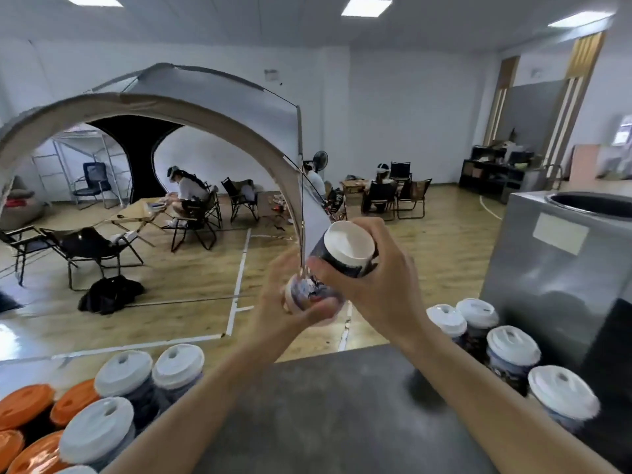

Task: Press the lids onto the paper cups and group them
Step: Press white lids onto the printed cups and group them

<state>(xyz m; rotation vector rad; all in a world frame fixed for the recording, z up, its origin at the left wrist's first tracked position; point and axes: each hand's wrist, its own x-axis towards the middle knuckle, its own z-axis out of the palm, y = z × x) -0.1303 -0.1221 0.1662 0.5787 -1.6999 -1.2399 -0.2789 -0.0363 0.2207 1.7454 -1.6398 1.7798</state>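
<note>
Paper cup, dark-printed with a white inside [347, 249], is up in the air in the right hand [376, 285], tipped so its open mouth faces the camera, and it looks empty: only a clean white lining shows. The right hand's fingers are curled round its wall, holding it well above the grey countertop [342, 405]. Just below and touching it, the left hand [290, 302] is closed round a second printed paper cup [311, 292], blurred. The two seem to be coming apart from a nested stack, which would explain both hands raised clear of the counter, though that is a judgement. No lid sits on either held cup. Down on the left stands a cluster of cups already capped with white plastic lids [147, 374], beside flat orange lids [27, 405]. On the right a row of white-lidded cups [513, 347] lines up against a steel box with a round opening [564, 268]. Both groups flank the bare middle, probably kept as working space.
</note>
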